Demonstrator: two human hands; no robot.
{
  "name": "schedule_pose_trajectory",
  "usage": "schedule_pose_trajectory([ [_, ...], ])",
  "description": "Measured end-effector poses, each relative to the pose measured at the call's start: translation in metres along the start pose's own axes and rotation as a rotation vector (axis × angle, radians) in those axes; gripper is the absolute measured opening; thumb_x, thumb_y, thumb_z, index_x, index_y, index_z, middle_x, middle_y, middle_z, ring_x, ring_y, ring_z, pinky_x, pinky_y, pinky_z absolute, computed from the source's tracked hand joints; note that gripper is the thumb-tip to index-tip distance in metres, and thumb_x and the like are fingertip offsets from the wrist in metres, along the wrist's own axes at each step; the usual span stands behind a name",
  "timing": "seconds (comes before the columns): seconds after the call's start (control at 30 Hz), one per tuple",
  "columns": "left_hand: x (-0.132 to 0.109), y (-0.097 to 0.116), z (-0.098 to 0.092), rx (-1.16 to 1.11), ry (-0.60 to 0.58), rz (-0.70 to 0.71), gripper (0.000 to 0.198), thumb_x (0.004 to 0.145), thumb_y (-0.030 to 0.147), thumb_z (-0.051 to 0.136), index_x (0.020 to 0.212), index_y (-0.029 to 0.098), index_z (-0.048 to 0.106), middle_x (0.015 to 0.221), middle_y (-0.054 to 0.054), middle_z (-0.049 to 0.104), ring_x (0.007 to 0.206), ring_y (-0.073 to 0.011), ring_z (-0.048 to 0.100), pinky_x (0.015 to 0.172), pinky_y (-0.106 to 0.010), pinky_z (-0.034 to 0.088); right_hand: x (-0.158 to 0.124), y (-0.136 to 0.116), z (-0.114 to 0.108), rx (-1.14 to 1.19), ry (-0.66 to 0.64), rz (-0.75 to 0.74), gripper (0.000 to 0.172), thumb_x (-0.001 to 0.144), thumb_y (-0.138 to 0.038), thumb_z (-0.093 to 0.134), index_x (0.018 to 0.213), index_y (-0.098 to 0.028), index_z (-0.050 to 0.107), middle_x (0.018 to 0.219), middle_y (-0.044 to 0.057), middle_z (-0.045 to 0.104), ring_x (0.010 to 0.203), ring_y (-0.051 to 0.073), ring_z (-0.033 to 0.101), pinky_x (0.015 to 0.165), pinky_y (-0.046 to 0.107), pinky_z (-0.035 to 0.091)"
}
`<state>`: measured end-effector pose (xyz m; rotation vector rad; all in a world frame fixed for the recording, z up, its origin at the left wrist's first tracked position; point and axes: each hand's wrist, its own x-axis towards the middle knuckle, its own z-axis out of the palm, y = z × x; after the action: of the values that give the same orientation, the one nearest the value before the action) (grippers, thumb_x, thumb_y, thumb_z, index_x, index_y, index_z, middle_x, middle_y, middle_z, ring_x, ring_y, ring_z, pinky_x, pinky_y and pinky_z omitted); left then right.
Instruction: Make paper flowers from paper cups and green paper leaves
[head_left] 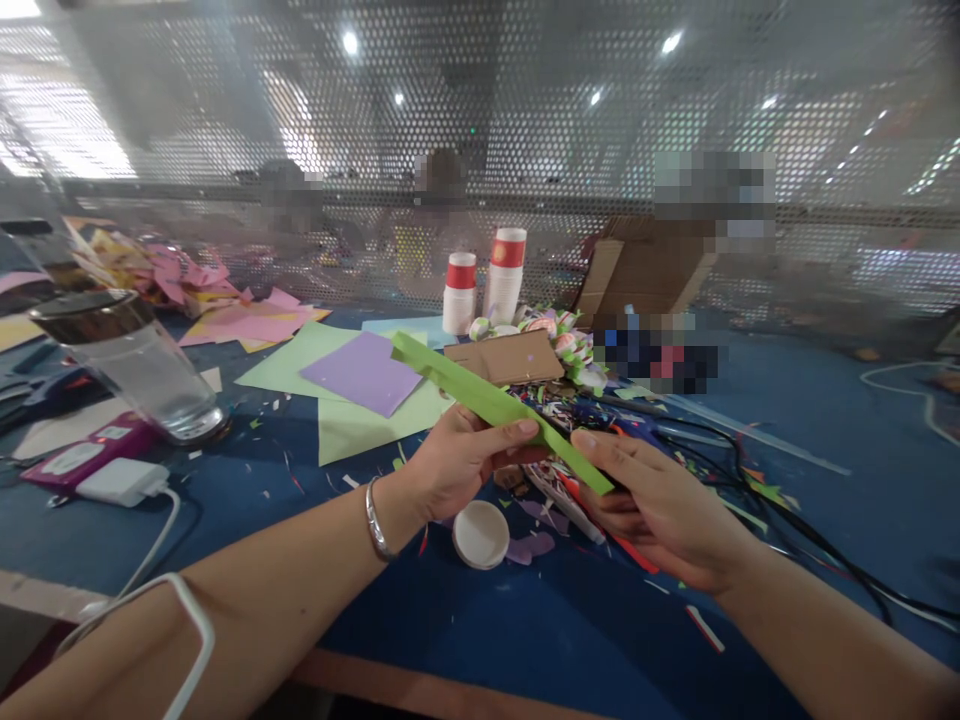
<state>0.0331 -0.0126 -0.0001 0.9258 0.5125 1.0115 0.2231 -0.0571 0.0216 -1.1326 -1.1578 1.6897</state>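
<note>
Bright green paper, folded into a long narrow strip [480,392], is held in both hands above the middle of the blue desk [450,640]. Its long axis is laid on a slant: one end is pointed toward the desk's far left corner, the other toward the near right corner. The strip is pinched by the left hand [463,460] past its middle, the thumb laid on top and the fingers curled below. Its near right end is grasped by the right hand [664,495], with the thumb at the strip's edge; how firmly it is pressed cannot be told.

Near the desk's far edge, two stacks of white paper cups [504,290] are marked with red bands; on the taller stack's band a pale round emblem is carried, too blurred to be read. Between the strip and the near edge, a round white cup [481,535] is seen from above. Toward the left edge, a purple power strip [86,460] is placed beside a glass bottle [161,370]; lettering on either cannot be made out.
</note>
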Motion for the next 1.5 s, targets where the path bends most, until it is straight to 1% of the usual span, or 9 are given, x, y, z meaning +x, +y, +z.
schedule_pose_trajectory([
  [0.1, -0.0004, -0.0006, 0.0012, 0.000, -0.009, -0.013, 0.026, 0.069, 0.028, 0.094, 0.086, 0.013, 0.081, 0.092, -0.008, 0.080, 0.087, -0.0191, 0.075, 0.087, -0.034, 0.061, -0.0004, 0.0006, -0.0002, 0.014, -0.016, -0.006, 0.054, 0.076, -0.065, 0.084, 0.076, -0.020, 0.054, 0.053, -0.013, 0.024, 0.045, 0.003, 0.010, 0.038, 0.017, 0.005],
  [0.23, 0.0007, -0.0038, 0.0013, -0.010, 0.008, -0.001, 0.028, 0.067, 0.027, 0.095, 0.087, 0.014, 0.081, 0.093, -0.007, 0.080, 0.085, -0.0174, 0.075, 0.085, -0.032, 0.062, -0.0007, -0.0017, 0.0021, 0.019, -0.009, 0.000, 0.057, 0.071, -0.065, 0.087, 0.072, -0.020, 0.052, 0.052, -0.013, 0.025, 0.045, 0.002, 0.011, 0.038, 0.016, 0.004],
  [0.43, 0.0019, -0.0036, -0.0022, 0.024, 0.008, 0.004, 0.024, 0.070, 0.026, 0.093, 0.088, 0.014, 0.082, 0.093, -0.007, 0.081, 0.084, -0.0161, 0.075, 0.085, -0.030, 0.062, -0.0002, -0.0031, 0.0020, -0.001, 0.006, -0.004, 0.056, 0.071, -0.064, 0.088, 0.076, -0.020, 0.054, 0.052, -0.013, 0.024, 0.045, 0.002, 0.010, 0.037, 0.016, 0.003],
  [0.73, 0.0008, 0.0006, -0.0045, 0.110, 0.004, -0.004, 0.027, 0.070, 0.027, 0.093, 0.091, 0.014, 0.082, 0.095, -0.009, 0.081, 0.087, -0.0186, 0.075, 0.089, -0.034, 0.062, -0.0006, -0.0010, -0.0007, -0.012, -0.029, -0.018, 0.055, 0.075, -0.064, 0.085, 0.073, -0.020, 0.051, 0.053, -0.013, 0.022, 0.046, 0.003, 0.009, 0.039, 0.018, 0.004],
  [0.83, 0.0014, 0.0000, -0.0032, 0.100, -0.023, -0.015, 0.028, 0.069, 0.027, 0.093, 0.090, 0.013, 0.081, 0.093, -0.009, 0.081, 0.086, -0.0181, 0.075, 0.089, -0.034, 0.062, -0.0014, -0.0007, -0.0004, -0.018, -0.023, -0.005, 0.053, 0.075, -0.065, 0.084, 0.078, -0.020, 0.055, 0.054, -0.013, 0.023, 0.047, 0.004, 0.010, 0.040, 0.018, 0.007],
  [0.97, 0.0020, -0.0010, -0.0024, 0.083, -0.059, -0.014, 0.029, 0.068, 0.028, 0.093, 0.090, 0.013, 0.081, 0.090, -0.008, 0.081, 0.082, -0.0164, 0.074, 0.084, -0.031, 0.062, -0.0023, -0.0009, 0.0005, -0.011, -0.016, 0.019, 0.054, 0.075, -0.065, 0.084, 0.079, -0.021, 0.054, 0.053, -0.013, 0.022, 0.047, 0.003, 0.010, 0.040, 0.017, 0.007],
  [1.1, 0.0022, -0.0023, -0.0046, 0.130, -0.039, -0.019, 0.028, 0.068, 0.029, 0.093, 0.088, 0.013, 0.081, 0.087, -0.009, 0.080, 0.078, -0.0158, 0.073, 0.078, -0.028, 0.060, -0.0013, -0.0010, 0.0009, -0.008, -0.019, 0.011, 0.056, 0.074, -0.065, 0.085, 0.075, -0.021, 0.050, 0.053, -0.013, 0.022, 0.047, 0.002, 0.009, 0.040, 0.016, 0.007],
  [1.37, 0.0023, -0.0026, -0.0066, 0.199, -0.046, -0.012, 0.031, 0.069, 0.036, 0.092, 0.086, 0.013, 0.080, 0.080, -0.007, 0.076, 0.065, -0.0122, 0.065, 0.058, -0.024, 0.050, 0.0000, 0.0019, -0.0004, -0.013, 0.021, 0.023, 0.058, 0.070, -0.066, 0.087, 0.076, -0.021, 0.051, 0.053, -0.013, 0.024, 0.047, 0.003, 0.010, 0.040, 0.016, 0.009],
  [1.5, 0.0005, 0.0018, -0.0064, 0.257, -0.087, -0.018, 0.029, 0.071, 0.035, 0.091, 0.085, 0.012, 0.080, 0.076, -0.006, 0.074, 0.063, -0.0110, 0.063, 0.058, -0.023, 0.051, 0.0004, 0.0012, -0.0007, -0.050, 0.018, -0.008, 0.057, 0.074, -0.066, 0.084, 0.072, -0.020, 0.050, 0.052, -0.011, 0.031, 0.045, 0.003, 0.015, 0.039, 0.017, 0.010],
])
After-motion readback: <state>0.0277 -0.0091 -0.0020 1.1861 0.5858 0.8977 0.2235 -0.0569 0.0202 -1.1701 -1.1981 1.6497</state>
